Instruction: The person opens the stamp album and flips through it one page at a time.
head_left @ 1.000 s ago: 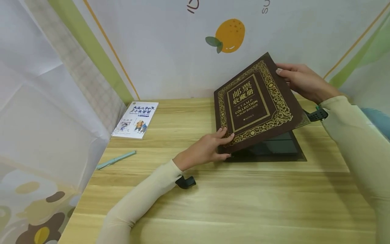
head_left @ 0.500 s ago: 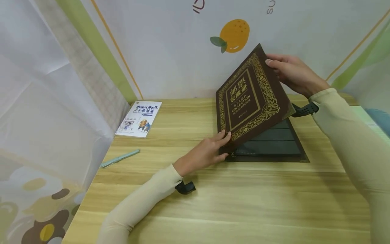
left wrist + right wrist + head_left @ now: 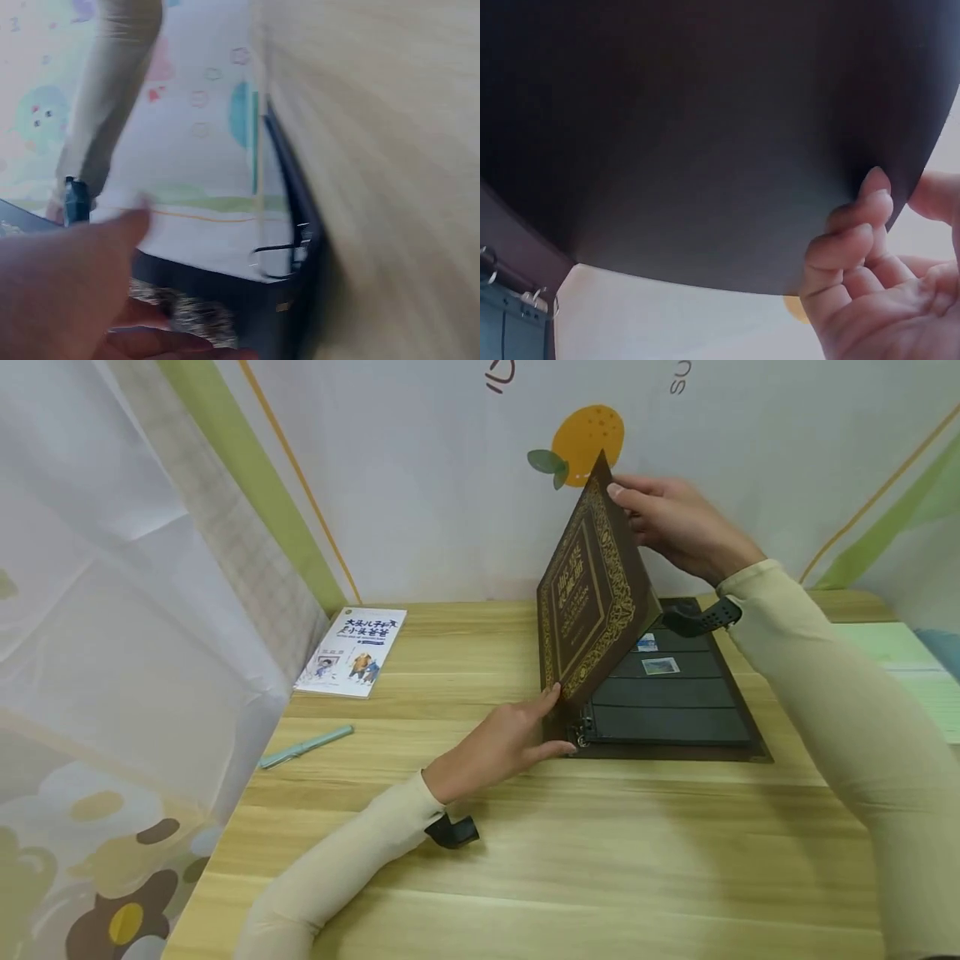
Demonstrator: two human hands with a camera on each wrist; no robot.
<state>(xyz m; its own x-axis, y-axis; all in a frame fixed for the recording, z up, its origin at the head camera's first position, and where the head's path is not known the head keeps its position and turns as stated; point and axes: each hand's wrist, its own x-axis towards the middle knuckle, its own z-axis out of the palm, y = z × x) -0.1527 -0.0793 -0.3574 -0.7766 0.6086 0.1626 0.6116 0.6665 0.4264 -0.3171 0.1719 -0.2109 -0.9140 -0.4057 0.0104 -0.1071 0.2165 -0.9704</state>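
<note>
A dark brown stamp album [image 3: 587, 585] with gold ornament lies on the table, its front cover raised nearly upright. My right hand [image 3: 678, 522] pinches the cover's free edge near the top corner; in the right wrist view its fingers [image 3: 844, 251] lie on the cover's plain dark inside, thumb on the outer face. My left hand [image 3: 498, 743] rests at the spine's lower end, fingers straight against the cover, thumb by the metal binder rings [image 3: 584, 727]. Inside, a black pocket page [image 3: 667, 722] shows, with a small stamp [image 3: 661, 667] in one row and part of another stamp above it.
A white picture booklet [image 3: 352, 652] lies at the table's back left, and a pale green pen [image 3: 307, 747] in front of it. Pale green lined paper [image 3: 918, 672] lies at the right, partly behind the right sleeve. A printed cloth wall [image 3: 435, 485] rises behind the table.
My right hand has lifted the album cover and swung it leftward, from a low slant to nearly upright. More of the black page and a stamp now show. My left hand stays at the spine.
</note>
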